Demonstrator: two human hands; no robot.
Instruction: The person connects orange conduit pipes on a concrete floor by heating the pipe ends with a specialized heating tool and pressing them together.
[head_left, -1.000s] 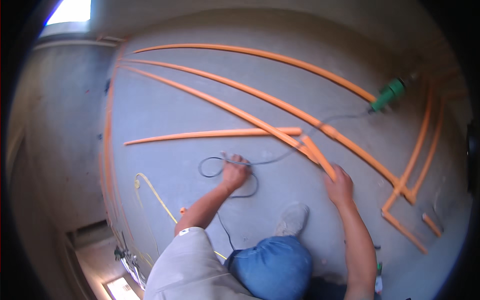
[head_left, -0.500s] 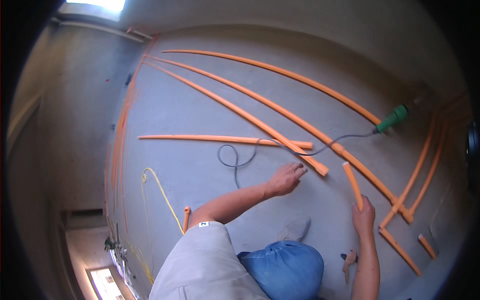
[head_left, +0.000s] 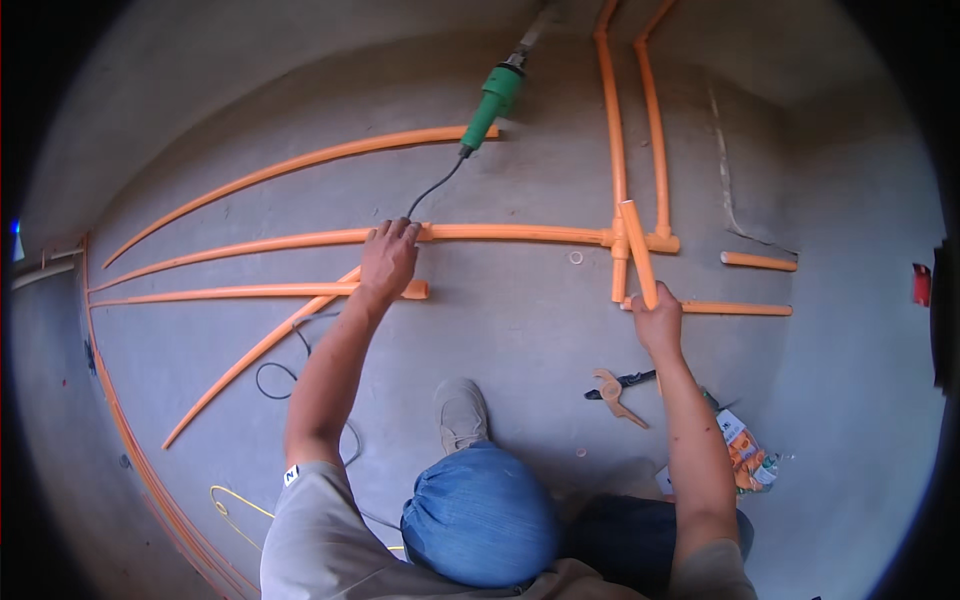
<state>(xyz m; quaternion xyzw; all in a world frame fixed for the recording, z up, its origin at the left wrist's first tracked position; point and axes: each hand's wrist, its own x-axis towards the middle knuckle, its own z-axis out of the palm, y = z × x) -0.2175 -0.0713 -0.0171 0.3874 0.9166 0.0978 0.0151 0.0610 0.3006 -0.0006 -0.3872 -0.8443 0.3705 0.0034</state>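
My right hand [head_left: 657,322] is closed around the lower end of a short orange pipe piece [head_left: 638,245], which points up and slightly left, in front of the pipe joints. My left hand [head_left: 388,258] is at a long orange pipe [head_left: 520,232] on the floor, beside a coupling, its fingers bent. The dark cord [head_left: 432,190] of a green hot-air gun [head_left: 490,105] runs up to these fingers. Whether they grip cord or pipe is hidden. The gun's metal nozzle points away, and its body lies by the end of another orange pipe [head_left: 330,155].
Branching upright pipes [head_left: 608,110] meet tee fittings on the right. Two short pipes [head_left: 760,261] lie beyond. A tan and black plier-like tool [head_left: 615,392] is on the floor near my right forearm, with a littered packet [head_left: 745,450] beside it. A yellow cord [head_left: 240,495] lies at lower left.
The view has swung round, so the pipes now run more across it. My left hand has gone from above the bare floor to the long pipe and cord. The short pipe stays in my right hand.
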